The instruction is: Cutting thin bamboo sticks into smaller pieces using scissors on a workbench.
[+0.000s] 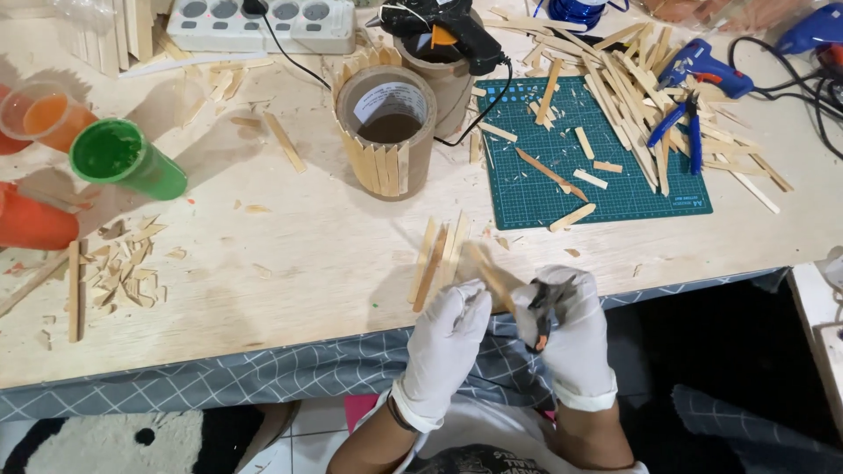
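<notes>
While the left hand [450,338] pinches a wooden stick [492,276], the right hand [571,329] grips cutters [543,320] beside it.

White-gloved hands [509,329], green cutting mat [606,189]

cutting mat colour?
Dark green cutting mat with a pale grid; head view shows it clearly.

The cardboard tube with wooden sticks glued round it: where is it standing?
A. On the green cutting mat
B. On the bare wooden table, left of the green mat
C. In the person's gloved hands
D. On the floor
B: the cardboard tube stands upright on the wooden table, just left of the green cutting mat, away from both hands.
</notes>
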